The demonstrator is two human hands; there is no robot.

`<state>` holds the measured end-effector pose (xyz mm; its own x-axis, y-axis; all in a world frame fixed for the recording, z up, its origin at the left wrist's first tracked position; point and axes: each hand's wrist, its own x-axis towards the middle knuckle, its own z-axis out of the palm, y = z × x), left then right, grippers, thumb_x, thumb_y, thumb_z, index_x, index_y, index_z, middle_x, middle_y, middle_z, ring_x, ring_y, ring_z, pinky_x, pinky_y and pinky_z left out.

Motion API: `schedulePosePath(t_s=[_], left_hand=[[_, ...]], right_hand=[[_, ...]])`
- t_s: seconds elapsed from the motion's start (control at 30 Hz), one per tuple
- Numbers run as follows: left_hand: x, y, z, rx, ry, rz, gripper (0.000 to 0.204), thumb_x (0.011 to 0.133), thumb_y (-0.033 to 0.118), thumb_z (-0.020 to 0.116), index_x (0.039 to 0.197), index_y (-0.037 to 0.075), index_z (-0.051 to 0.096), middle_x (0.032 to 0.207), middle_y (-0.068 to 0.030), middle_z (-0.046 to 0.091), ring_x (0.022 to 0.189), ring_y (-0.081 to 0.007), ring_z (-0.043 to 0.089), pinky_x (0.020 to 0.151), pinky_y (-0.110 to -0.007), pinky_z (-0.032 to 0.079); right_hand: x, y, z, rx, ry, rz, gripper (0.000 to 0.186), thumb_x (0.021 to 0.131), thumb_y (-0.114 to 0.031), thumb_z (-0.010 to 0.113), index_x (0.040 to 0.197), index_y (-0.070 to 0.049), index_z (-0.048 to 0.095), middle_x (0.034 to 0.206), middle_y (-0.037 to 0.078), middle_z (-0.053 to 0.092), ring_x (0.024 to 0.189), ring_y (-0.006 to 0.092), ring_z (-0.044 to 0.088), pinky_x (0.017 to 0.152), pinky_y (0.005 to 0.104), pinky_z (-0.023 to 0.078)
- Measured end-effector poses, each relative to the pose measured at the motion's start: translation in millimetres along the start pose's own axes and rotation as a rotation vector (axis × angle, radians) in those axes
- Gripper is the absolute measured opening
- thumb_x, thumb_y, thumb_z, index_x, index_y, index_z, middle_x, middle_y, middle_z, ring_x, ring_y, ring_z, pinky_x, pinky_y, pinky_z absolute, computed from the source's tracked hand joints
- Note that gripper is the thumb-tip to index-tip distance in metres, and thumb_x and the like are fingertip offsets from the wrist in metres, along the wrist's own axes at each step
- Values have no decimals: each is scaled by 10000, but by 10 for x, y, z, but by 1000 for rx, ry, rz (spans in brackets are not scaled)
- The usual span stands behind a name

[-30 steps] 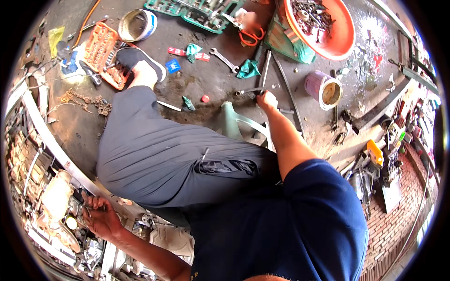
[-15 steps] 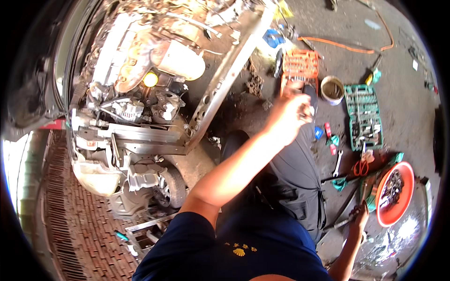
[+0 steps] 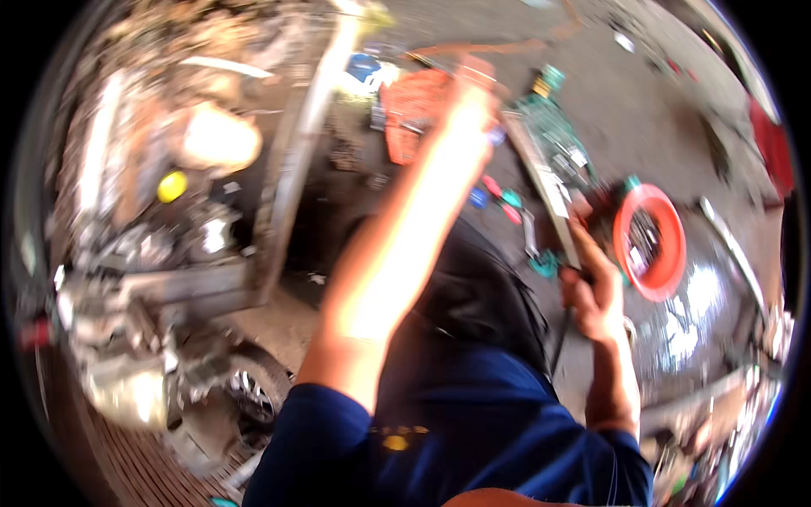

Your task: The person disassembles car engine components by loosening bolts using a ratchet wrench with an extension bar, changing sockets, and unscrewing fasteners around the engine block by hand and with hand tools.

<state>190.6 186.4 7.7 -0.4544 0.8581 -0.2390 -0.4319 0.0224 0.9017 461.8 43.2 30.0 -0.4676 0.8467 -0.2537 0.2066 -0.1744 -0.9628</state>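
Observation:
My right hand (image 3: 596, 291) is closed round the lower end of a long, flat greyish bar (image 3: 541, 173). The bar slants up and to the left, passing in front of a green tool case (image 3: 553, 135). Stretched far forward, my left hand (image 3: 475, 93) is smeared by motion beside an open orange tool case (image 3: 414, 106). Its fingers cannot be made out, nor anything in them. A wrench (image 3: 530, 234) lies on the floor between my arms, near a green cloth (image 3: 543, 264).
At left is an open engine bay with a yellow cap (image 3: 172, 187), a metal crossbar (image 3: 296, 152) and a wheel (image 3: 253, 389) below. An orange-red basin (image 3: 667, 253) of small metal parts stands right of my right hand. An orange hose (image 3: 490, 47) crosses the floor ahead.
My right hand has risen from low at the right and now holds the long bar up in front. The view has swung right. My left arm stays stretched forward, now more blurred.

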Motion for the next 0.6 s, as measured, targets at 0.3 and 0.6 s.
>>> schedulePosePath(t_s=[0.3,0.6], left_hand=[[765,-1014,-220,1579,-528,57,529,920,480,742,1117,-10,762,1049,-217,769,987,-327,743,930,-450,550],[551,-273,-199,-605,-25,-377,263,1094,206,541,967,-5,632,734,-55,635,700,-168,627,695,-330,555]], right_hand=[[-285,635,-395,199,188,283,774,882,27,472,1643,-76,370,839,-2,563,611,72,534,594,249,495],[136,276,-368,-66,-68,-132,765,825,-6,596,1576,-6,455,799,74,639,643,153,574,684,295,497]])
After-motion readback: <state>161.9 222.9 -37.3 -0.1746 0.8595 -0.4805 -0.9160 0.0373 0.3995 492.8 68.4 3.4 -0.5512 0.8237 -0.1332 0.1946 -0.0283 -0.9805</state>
